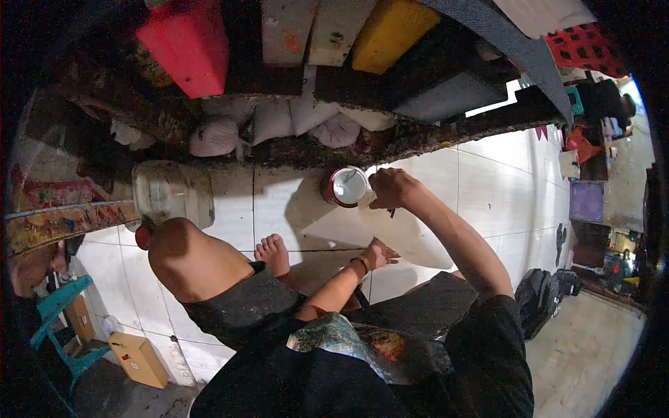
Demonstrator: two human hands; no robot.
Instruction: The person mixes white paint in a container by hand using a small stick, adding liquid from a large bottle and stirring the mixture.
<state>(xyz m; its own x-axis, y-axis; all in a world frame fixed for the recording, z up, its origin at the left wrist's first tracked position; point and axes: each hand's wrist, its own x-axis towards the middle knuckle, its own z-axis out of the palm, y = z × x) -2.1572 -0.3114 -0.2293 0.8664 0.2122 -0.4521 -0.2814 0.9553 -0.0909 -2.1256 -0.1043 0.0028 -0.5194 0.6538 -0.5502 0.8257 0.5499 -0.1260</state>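
Observation:
A round red-brown can [325,188] with white paint-like content stands on the floor tiles under the dark shelf edge. My right hand [391,188] is closed at the can's right rim. Something pale shows between its fingers and the can, too small to make out, and a dark tip sticks out below. Under that hand is a large smooth off-white container or sheet [418,240], partly covered by my forearm. At its near left side my left hand [380,255], a band on the wrist, has its fingers stretched out. I cannot tell whether it touches the off-white thing.
Overhead, a stained dark shelf [293,150] holds knotted pale bags [214,136] and red, grey and yellow containers. On the left is a clear plastic jug [173,191]. A cardboard box [139,359] and a teal stool [66,306] stand lower left, and a black bag [540,299] lies right.

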